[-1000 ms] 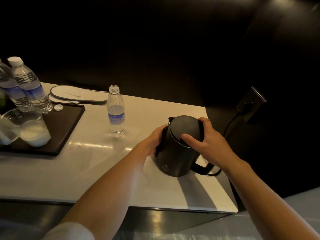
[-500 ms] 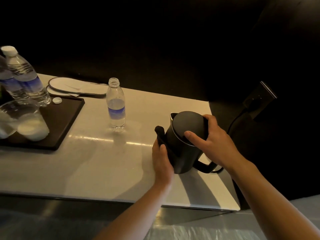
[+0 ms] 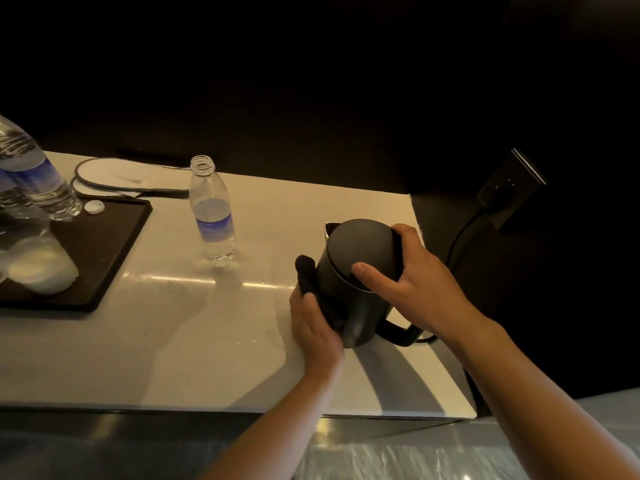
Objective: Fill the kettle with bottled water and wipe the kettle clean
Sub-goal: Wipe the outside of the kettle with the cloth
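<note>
Gripping kettle (image 3: 356, 282) lid, right hand (image 3: 412, 275); left (image 3: 313, 323) presses cloth (image 3: 306, 275) (dark) against side.

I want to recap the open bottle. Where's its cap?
The cap lies at the left, on the tray's far corner, beside the sealed bottles.

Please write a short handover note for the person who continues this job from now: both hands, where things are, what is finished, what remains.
Left hand: presses a dark cloth on the kettle side.
Right hand: steadies the closed lid from above.
The kettle stands on the white counter. An uncapped bottle, part full, stands left of it; its cap lies on the black tray.
Done: water apparently poured.
Left: finish wiping.
</note>
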A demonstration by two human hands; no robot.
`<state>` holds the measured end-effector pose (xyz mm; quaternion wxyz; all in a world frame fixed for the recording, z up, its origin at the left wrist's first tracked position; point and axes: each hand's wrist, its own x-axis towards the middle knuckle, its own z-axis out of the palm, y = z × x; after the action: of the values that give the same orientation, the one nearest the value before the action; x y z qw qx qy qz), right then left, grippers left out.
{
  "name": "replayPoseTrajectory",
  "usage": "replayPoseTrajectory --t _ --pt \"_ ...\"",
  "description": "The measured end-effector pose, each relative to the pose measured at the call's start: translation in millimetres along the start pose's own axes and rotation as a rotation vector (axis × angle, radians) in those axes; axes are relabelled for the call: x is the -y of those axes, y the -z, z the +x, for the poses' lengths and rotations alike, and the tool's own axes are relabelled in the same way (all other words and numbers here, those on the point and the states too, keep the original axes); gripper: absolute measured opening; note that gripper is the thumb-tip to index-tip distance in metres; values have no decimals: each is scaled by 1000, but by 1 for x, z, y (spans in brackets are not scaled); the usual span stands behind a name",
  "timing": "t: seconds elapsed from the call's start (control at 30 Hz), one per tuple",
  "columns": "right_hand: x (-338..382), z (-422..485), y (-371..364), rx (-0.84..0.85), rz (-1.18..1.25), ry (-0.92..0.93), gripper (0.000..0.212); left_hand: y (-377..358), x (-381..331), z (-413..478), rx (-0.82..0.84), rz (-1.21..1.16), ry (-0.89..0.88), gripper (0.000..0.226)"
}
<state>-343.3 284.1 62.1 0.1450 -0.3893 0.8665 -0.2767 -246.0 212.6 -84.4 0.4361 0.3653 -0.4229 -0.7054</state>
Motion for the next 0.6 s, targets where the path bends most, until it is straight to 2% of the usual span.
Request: replayPoseTrajectory --t 0.17,0.23,0.3,0.33,0.5,0.6 --pt "0 1 0 4 -1 15 94 13 -15 57 281 -24 222 40" --pt "1 1 -1 3 -3 13 93 13 -27 78 385 23 342 50" --pt "1 1 -1 1 -6 13 93 10 -35 94 427 98 497 68" --pt "2 1 -1 -2 -9 11 93 7 -39 101 444 149 545 70" --pt "3 0 -2 -17 -13 6 91 -18 -71 112 560 457 607 51" --pt "2 0 -3 -24 -12 -1 91 -24 -80 114 594 520 596 47"
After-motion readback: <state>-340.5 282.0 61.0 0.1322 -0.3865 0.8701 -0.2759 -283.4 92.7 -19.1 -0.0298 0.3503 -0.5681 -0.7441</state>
